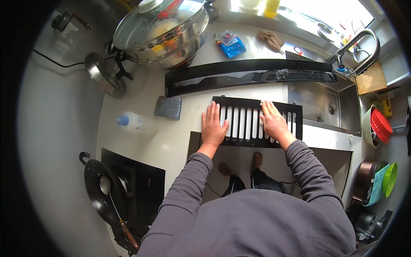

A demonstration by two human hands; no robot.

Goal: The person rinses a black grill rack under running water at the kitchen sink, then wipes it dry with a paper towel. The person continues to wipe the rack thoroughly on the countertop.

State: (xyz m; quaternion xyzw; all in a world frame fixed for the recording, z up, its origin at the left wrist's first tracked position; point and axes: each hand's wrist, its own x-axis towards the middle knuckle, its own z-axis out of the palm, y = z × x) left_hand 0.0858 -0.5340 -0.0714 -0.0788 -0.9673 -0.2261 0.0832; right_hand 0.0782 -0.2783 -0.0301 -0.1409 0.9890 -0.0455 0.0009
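I see left hand (212, 126) flat, fingers spread, on black slotted grille (257, 123) | right hand (272, 122) flat, open, on it too | grille on white counter (180, 132)

Two hands (214, 128), one slotted black grate (250, 124), one long black panel (239, 73), one bottle (132, 121).

Sunlit window (325, 10) above white kitchen counter (141, 92).

head camera looks down, close
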